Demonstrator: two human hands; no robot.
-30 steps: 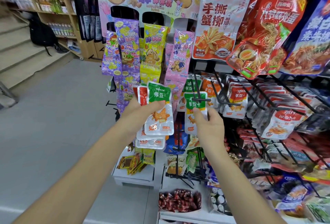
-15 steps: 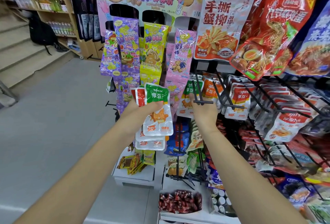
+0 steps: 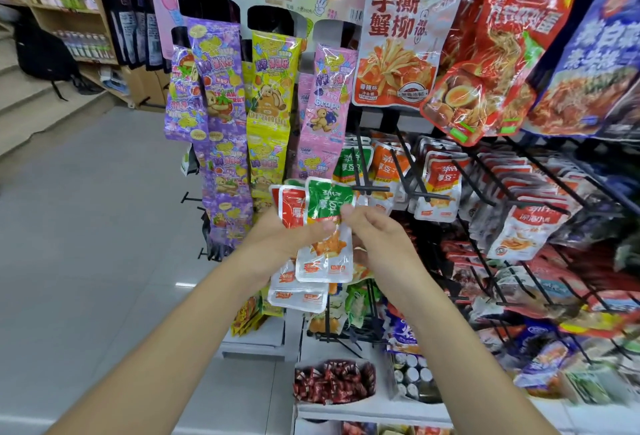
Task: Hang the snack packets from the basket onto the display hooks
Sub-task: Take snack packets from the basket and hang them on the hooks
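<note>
At chest height before the peg rack, the left hand [image 3: 277,240] grips a fan of snack packets [image 3: 298,292], with a green-topped packet [image 3: 329,202] foremost and red-topped ones behind. The right hand [image 3: 377,237] pinches the green-topped packet near its upper edge, thumb on its face. That packet sits just below and left of a black display hook [image 3: 372,188], not on it. A similar hanging packet [image 3: 351,164] is further back on that hook. Lower down, a white tray [image 3: 332,402] holds red-wrapped sweets [image 3: 334,381]. Beside it on the right, a second tray [image 3: 393,389] holds small round-topped tins [image 3: 412,377]. Further left, a white box [image 3: 256,341] carries yellow packets [image 3: 247,317].
</note>
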